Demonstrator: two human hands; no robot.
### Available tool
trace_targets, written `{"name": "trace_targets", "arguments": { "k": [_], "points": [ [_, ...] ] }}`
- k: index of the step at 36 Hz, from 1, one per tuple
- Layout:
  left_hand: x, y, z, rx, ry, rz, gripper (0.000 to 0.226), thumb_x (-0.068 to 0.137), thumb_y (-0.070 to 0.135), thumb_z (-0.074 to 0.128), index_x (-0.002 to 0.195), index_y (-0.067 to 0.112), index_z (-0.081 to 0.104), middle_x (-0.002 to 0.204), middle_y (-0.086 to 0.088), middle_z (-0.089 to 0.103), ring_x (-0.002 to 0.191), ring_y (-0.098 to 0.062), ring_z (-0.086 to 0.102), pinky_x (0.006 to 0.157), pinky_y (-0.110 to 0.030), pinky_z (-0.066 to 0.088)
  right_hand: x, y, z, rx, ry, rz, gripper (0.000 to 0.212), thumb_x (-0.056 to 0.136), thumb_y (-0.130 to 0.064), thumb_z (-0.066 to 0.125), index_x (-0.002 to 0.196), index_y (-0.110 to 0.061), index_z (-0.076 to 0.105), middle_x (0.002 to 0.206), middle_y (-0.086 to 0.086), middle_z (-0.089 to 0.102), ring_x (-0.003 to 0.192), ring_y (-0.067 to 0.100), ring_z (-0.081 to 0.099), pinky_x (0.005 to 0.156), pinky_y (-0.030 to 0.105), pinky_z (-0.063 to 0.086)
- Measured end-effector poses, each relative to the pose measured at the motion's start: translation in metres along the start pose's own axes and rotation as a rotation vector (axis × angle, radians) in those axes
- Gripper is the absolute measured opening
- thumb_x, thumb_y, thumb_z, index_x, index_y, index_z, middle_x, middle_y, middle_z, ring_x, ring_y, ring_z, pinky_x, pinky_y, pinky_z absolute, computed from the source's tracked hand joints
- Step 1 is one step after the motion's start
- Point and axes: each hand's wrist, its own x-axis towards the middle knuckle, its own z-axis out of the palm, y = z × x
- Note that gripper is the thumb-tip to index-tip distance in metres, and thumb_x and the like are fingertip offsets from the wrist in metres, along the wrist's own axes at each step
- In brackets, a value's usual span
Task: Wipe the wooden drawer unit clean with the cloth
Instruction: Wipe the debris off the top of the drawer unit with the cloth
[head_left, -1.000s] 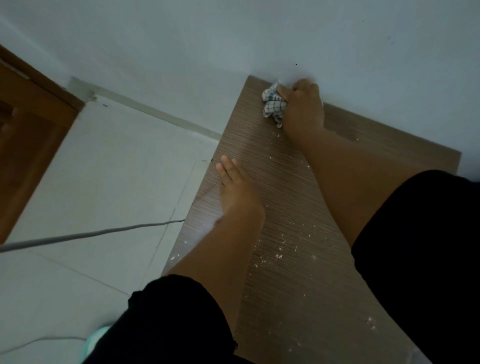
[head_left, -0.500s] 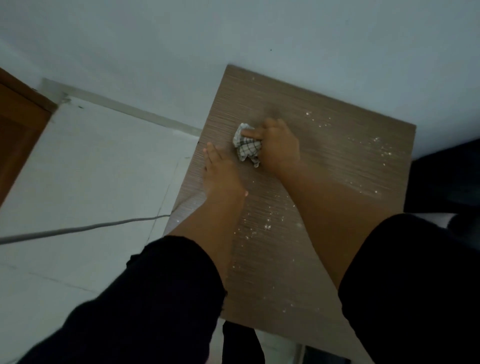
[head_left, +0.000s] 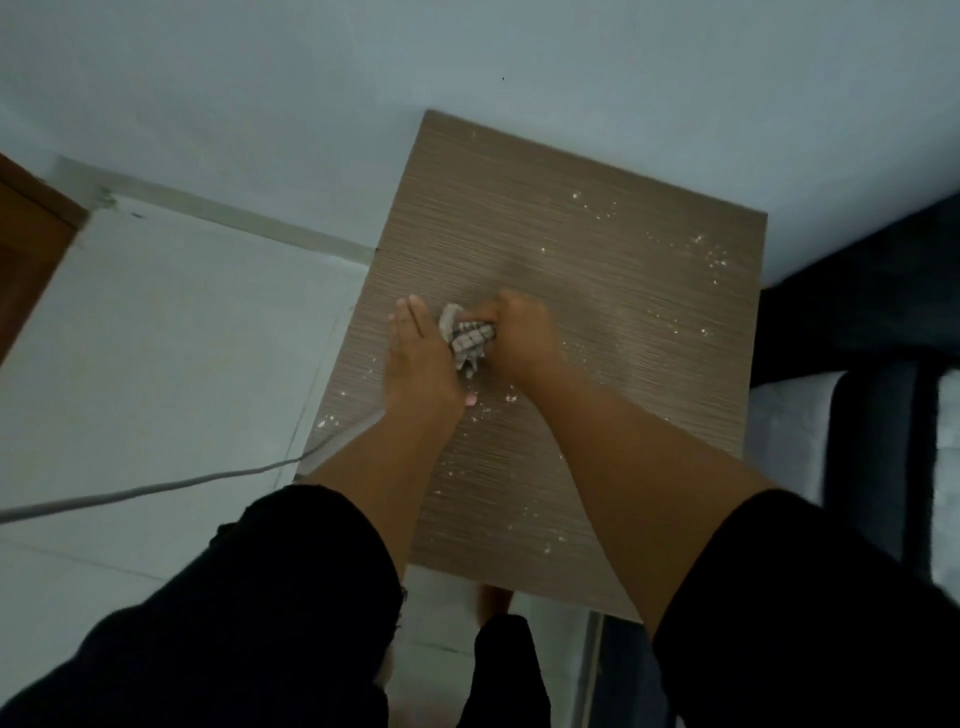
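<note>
Moving nearer, the right hand (head_left: 522, 338) is gripping the crumpled checked cloth (head_left: 467, 338) against the flat left hand (head_left: 418, 358), mid-way on the stripy brown wooden drawer unit (head_left: 597, 291), with white crumbs (head_left: 709, 254) lying around.

A plain pale wall (head_left: 260, 78) fills the top of the frame. Below it, at left, lies a light tiled floor (head_left: 156, 364) crossed by a grey cable (head_left: 156, 488). A brown wooden door (head_left: 31, 244) shows at the left edge. Dim light throughout.
</note>
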Motion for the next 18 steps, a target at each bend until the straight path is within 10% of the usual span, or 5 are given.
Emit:
{"name": "trace_targets", "arguments": {
  "k": [18],
  "points": [
    [0.051, 0.083, 0.011, 0.399, -0.163, 0.040, 0.137, 0.067, 0.038, 0.083, 0.149, 0.006, -0.021, 0.158, -0.008, -0.026, 0.149, -0.024, -0.014, 0.122, -0.042, 0.016, 0.125, 0.095, -0.092, 0.058, 0.388, 0.172, 0.028, 0.092, -0.025, 0.054, 0.118, -0.017, 0.061, 0.113, 0.006, 0.058, 0.092, 0.013, 0.049, 0.075, 0.017, 0.037]
  ]
}}
